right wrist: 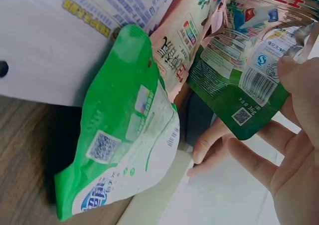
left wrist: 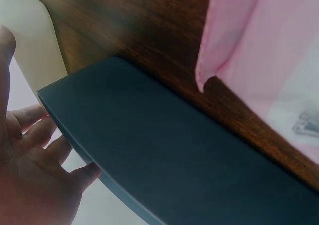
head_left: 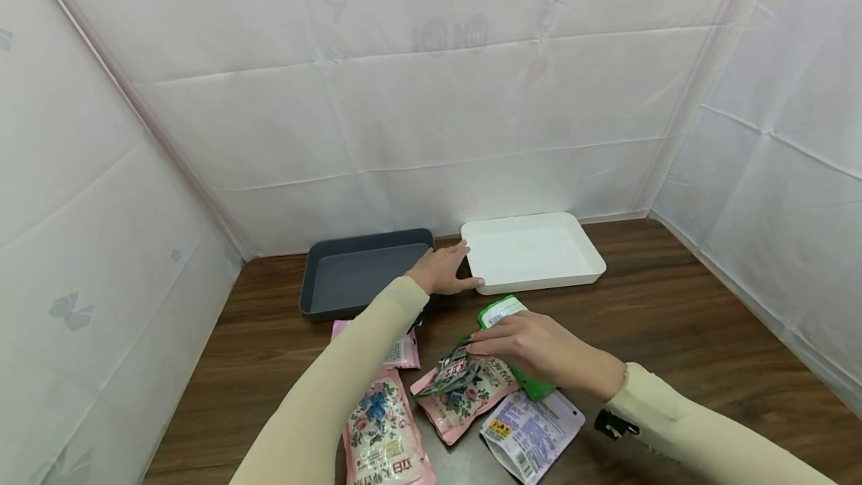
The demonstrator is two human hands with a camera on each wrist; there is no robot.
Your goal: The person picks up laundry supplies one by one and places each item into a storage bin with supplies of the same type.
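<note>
My right hand pinches a small green and silver foil sachet by one side, with the thumb on its printed face. The sachet is over a pink flowered pouch. Just under this hand lies a green and white packet. My left hand reaches to the gap between the dark grey tray and the white tray, its fingertips at the white tray's near left corner. In the left wrist view its spread fingers are beside the dark tray's rim.
Nearest me lies a large pink flowered bag, partly behind my left sleeve. A smaller pink packet sits in front of the dark tray. To the right is a purple and white pouch. White sheeting walls the wooden table.
</note>
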